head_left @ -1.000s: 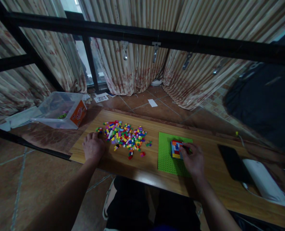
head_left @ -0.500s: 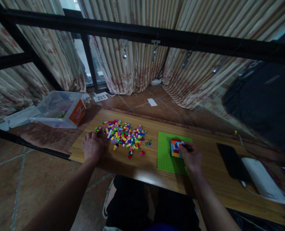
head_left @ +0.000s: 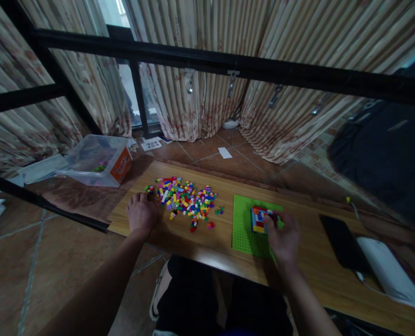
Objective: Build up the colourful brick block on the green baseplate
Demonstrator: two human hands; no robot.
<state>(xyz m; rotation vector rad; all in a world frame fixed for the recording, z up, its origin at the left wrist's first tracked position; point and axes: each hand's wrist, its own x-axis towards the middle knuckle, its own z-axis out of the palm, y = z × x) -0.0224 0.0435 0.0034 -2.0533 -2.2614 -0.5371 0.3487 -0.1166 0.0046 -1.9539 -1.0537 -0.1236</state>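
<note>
A green baseplate [head_left: 244, 226] lies on the wooden table [head_left: 308, 261], with a small block of coloured bricks [head_left: 259, 219] built on it. My right hand [head_left: 283, 238] rests at the right edge of that block, fingers curled against it; whether they pinch a brick is hidden. A heap of loose coloured bricks [head_left: 186, 200] is spread on the table's left half. My left hand [head_left: 141, 213] lies on the table just left of the heap, knuckles up and fingers curled under, touching the nearest bricks.
A clear plastic bin [head_left: 97, 161] with an orange label sits on the floor left of the table. A black phone [head_left: 340, 240] and a white device [head_left: 385, 270] lie at the table's right. A black metal frame [head_left: 228, 67] and curtains stand behind.
My right hand has slid slightly toward me along the brick block. The view has shifted a little; my left hand stays in place beside the heap.
</note>
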